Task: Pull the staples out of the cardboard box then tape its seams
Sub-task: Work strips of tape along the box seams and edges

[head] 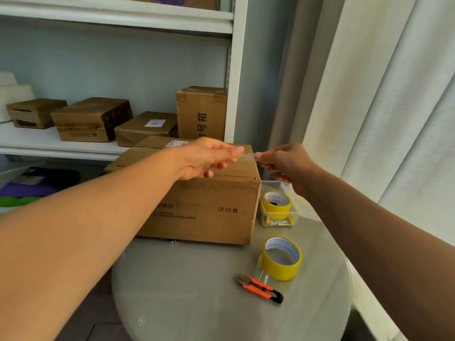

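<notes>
A brown corrugated cardboard box [204, 205] sits at the back of a round table [197, 303] with a smooth grey, glassy top, its closed top flaps meeting in a seam dotted with small dark marks near the right corner — whether these are staples or holes cannot be told. The left hand [209, 157] reaches over the box top, fingers curled and thumb forward, pinching one end of a short strip of clear tape [248, 156] that shows only as a thin glossy film. The right hand [285, 163] hovers just past the box's right edge, its fingers curled and pinching the strip's other end, so the tape is stretched between the two hands above the box's far right corner. Just beside the box on the right stands a small clear plastic container [279, 212] holding a roll of yellow tape [276, 203]. Nearer on the table lies a second yellow tape roll [282, 258], a broad ring with a white inner core, and close in front of it a pair of snips [258, 287] with orange handles and short pointed metal blades. Behind, a white metal shelf [61, 146] carries several smaller brown cardboard boxes [93, 119] — one upright with printed black characters. Pale pleated curtains [394, 94] hang at the right.
</notes>
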Demonstrator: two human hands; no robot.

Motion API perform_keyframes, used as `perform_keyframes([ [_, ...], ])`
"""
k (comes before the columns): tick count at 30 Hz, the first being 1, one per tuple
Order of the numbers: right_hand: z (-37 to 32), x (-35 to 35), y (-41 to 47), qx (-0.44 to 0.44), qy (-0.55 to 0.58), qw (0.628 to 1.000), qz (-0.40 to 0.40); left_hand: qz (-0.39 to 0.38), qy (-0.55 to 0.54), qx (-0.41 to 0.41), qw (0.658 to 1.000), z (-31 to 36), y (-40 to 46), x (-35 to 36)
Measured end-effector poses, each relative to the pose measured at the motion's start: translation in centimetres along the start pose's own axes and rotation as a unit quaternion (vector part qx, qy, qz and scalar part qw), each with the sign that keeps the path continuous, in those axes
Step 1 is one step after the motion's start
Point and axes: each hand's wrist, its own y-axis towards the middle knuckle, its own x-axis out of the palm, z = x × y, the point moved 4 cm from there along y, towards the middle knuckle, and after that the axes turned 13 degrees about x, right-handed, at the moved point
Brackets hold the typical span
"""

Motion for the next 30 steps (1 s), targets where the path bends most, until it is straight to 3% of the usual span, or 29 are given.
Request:
perform_keyframes([
  [2, 0.5, 0.2, 0.2, 0.028, 0.004, 1.0, -0.012, -0.016, -0.005, 0.005, 1.0, -0.1, 0.0, 0.7],
  [5, 1.3, 0.7, 0.6, 0.064, 0.016, 0.998, -0.02, 0.029, 0.0, 0.003, 1.0, -0.8, 0.7, 0.6],
  [12, 2.5, 1.2, 1.5, 0.126, 0.017, 0.991, -0.036, 0.053, 0.06, -0.013, 0.997, -1.0, 1.6, 1.6],
  [18, 3.7, 1.1, 2.3, 0.173, -0.001, 0.984, -0.047, 0.026, 0.128, -0.007, 0.991, -1.1, 2.8, 3.0],
  [30, 4.0, 1.6, 3.4, 0.184, -0.024, 0.981, -0.046, -0.003, 0.162, -0.018, 0.987, -1.8, 4.0, 3.4],
])
